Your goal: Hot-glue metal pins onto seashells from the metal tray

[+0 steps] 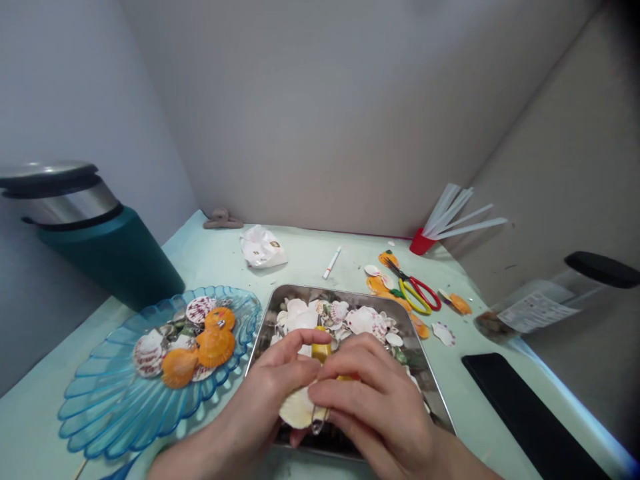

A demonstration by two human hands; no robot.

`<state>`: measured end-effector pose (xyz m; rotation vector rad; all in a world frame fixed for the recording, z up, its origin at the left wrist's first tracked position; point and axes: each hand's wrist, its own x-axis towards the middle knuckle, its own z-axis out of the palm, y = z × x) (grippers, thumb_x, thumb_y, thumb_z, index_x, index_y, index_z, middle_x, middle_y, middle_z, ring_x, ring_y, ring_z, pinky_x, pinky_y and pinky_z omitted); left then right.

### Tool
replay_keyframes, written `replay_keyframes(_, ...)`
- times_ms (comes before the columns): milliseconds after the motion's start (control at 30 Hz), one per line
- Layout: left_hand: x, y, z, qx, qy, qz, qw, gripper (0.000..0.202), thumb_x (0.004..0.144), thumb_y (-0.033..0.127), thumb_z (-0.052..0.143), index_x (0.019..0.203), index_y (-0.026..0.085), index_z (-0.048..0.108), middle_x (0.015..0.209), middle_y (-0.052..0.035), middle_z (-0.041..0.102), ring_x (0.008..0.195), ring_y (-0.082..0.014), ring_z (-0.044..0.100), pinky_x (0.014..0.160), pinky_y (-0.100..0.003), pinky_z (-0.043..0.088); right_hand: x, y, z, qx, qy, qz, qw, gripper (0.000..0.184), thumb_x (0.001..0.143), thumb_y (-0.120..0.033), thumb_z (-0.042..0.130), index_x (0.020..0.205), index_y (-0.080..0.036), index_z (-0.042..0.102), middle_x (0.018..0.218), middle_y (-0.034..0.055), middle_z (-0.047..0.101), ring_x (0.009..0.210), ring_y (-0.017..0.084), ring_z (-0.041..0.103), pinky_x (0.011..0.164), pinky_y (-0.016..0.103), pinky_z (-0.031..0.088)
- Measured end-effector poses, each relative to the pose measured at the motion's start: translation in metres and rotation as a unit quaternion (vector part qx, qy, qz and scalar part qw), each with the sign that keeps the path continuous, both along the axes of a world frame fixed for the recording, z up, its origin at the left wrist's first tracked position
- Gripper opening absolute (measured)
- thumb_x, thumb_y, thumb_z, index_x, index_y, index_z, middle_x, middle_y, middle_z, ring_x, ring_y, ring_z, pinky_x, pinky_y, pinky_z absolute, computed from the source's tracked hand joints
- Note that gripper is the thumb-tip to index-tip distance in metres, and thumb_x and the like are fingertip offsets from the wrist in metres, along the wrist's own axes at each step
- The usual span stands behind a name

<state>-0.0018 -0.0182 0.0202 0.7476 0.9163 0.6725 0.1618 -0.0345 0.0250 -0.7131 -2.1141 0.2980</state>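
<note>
Both my hands meet over the near end of a metal tray [274,313] full of pale scallop shells [361,320]. My left hand [265,400] is closed round a cream shell [297,408], thumb on top. My right hand [373,397] is closed over a yellow-handled tool [321,350] whose metal tip pokes out beside the shell. The tool's handle points away from me, over the shells in the tray.
A blue glass shell-shaped dish [107,407] with orange and white shells lies at the left. A teal flask [100,247], crumpled paper [261,247], a white stick [332,262], red-and-yellow scissors [420,293], a red cup of sticks [421,243], a clear jar [540,303] and a black slab [525,417] surround the tray.
</note>
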Motion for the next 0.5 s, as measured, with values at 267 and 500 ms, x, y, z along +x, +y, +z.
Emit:
replay_keyframes(267,-0.001,-0.0011,0.0056,-0.01,-0.05,-0.027,0.998,0.031,0.08,0.026,0.056,0.109,0.016,0.05,0.054,0.0038,0.051,0.036,-0.0059,0.041,0.033,-0.015,0.033,0.0011,-0.003,0.0043,0.004,0.01,0.002,1.0,0.019,0.081,-0.009,0.058,0.096,-0.019,0.065,0.086,0.0056,0.069,0.079,0.017,0.055,0.072,0.034,0.05)
replay_keyframes(500,0.0016,-0.0022,0.003,0.008,0.001,-0.021,1.0,0.031,0.079,0.033,0.056,0.106,0.018,0.053,0.055,0.0039,0.05,0.038,-0.0074,0.038,0.032,-0.017,0.031,-0.0015,-0.0012,-0.0005,-0.046,0.045,0.007,0.998,0.024,0.081,-0.005,0.05,0.099,-0.018,0.059,0.087,0.0061,0.065,0.082,0.018,0.057,0.074,0.035,0.049)
